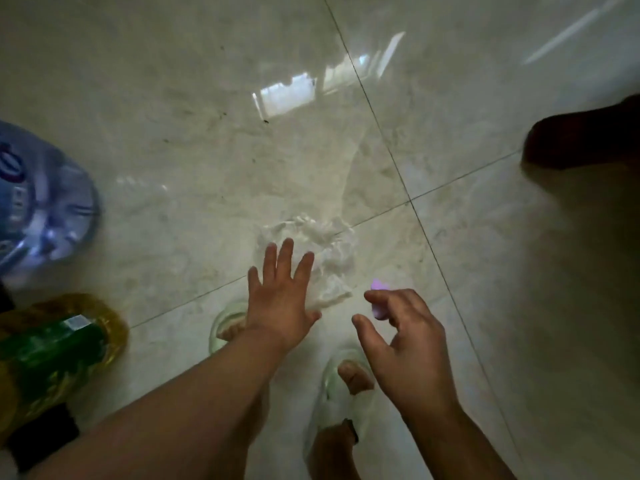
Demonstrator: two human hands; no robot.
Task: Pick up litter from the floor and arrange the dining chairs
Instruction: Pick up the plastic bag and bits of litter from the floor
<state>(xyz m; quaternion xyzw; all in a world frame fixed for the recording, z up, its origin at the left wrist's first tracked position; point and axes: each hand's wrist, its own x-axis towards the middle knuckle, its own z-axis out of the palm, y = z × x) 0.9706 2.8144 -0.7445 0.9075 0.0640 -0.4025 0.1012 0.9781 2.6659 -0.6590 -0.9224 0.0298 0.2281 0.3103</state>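
A crumpled clear plastic wrapper (323,251) lies on the glossy beige tile floor, just ahead of my feet. My left hand (282,299) hovers over its near edge with fingers spread, holding nothing. My right hand (398,334) is to the right of it, fingers curled apart and empty. A small pink-purple scrap (375,285) shows just beyond my right fingertips; whether it touches them is unclear. No dining chair is clearly in view.
A large blue water jug (41,202) lies at the left edge. Below it is a yellow oil bottle with a green label (59,355). A dark rounded object (585,140) sits at the right edge. My feet in pale slippers (341,386) stand under my hands.
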